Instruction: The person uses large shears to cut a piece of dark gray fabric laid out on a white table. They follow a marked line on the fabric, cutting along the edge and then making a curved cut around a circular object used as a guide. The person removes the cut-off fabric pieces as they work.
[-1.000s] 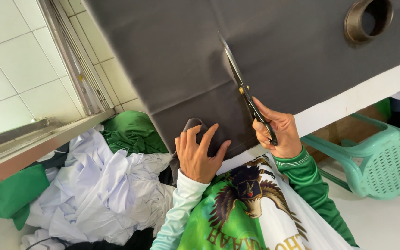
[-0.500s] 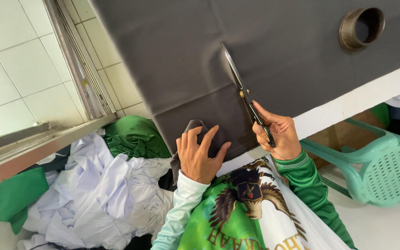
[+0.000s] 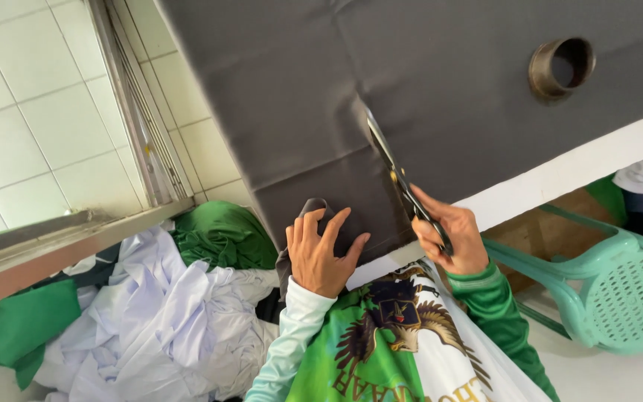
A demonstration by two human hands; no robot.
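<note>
A large sheet of dark grey fabric (image 3: 284, 104) lies spread over a white table (image 3: 582, 167). My right hand (image 3: 452, 238) grips a pair of scissors (image 3: 394, 175) whose blades point away from me into a cut in the cloth. My left hand (image 3: 323, 253) rests flat with spread fingers on the near edge of the grey fabric, left of the cut, where the cloth bunches and hangs over the table edge. I wear a green and white printed shirt (image 3: 388, 350).
A round metal-rimmed hole (image 3: 561, 67) shows through the fabric at the far right. A heap of white cloth (image 3: 165, 327) and green cloth (image 3: 221, 234) lies at the left below a window frame (image 3: 143, 126). A teal plastic chair (image 3: 604, 286) stands right.
The scissors and both hands sit about as before; the view has shifted slightly. No clear movement of the blades.
</note>
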